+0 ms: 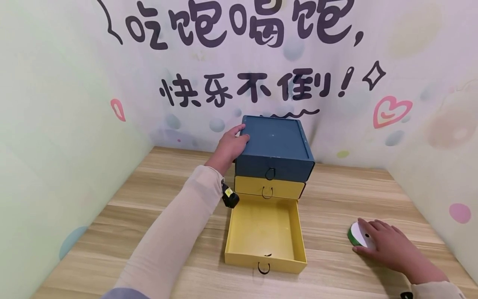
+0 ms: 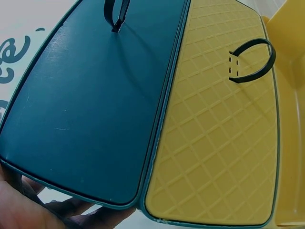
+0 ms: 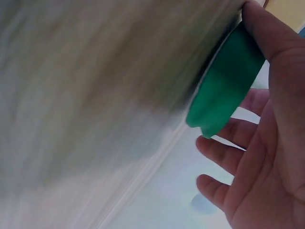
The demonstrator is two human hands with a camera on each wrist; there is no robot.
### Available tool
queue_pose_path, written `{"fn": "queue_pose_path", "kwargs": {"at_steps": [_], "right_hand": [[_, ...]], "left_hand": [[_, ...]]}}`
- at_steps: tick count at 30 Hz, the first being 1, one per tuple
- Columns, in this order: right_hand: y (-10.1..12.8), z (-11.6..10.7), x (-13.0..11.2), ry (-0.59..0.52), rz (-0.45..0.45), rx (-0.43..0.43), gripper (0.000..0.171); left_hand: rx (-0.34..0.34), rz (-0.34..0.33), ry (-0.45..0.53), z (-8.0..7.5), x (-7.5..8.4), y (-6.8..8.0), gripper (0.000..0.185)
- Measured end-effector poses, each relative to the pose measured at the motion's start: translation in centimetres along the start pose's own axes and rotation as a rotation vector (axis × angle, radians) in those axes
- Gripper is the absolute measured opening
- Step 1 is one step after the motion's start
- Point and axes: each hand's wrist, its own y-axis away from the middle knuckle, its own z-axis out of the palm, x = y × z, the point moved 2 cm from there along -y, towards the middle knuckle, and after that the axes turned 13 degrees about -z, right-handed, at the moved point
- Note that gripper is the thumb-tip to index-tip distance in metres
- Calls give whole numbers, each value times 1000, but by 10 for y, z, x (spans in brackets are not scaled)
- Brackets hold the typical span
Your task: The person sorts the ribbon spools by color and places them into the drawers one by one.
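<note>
My left hand rests against the left side of a stacked drawer box, its thumb over the blue top edge. In the left wrist view, its fingers lie along the side of the blue drawer front. Below that is a closed yellow drawer with a black loop handle. The lowest yellow drawer is pulled far out, a small dark bit near its front. Off to the right, my right hand holds a roll of green ribbon by its edges; its white face has a dark centre hole.
The wood-grain tabletop extends on both sides of the drawers. A printed wall with black lettering stands close behind the box, and side walls border the table.
</note>
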Motion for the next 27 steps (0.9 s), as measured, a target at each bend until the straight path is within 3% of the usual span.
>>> {"fn": "queue_pose_path", "kwargs": {"at_steps": [15,27], "right_hand": [[-6,-9,-6,89,-109,216,88],[-20,-36,-29,147,-236,306,89]], "left_hand": [[5,7,-6,0,0,0,51],[-6,5,-3,0,1,0,51]]}}
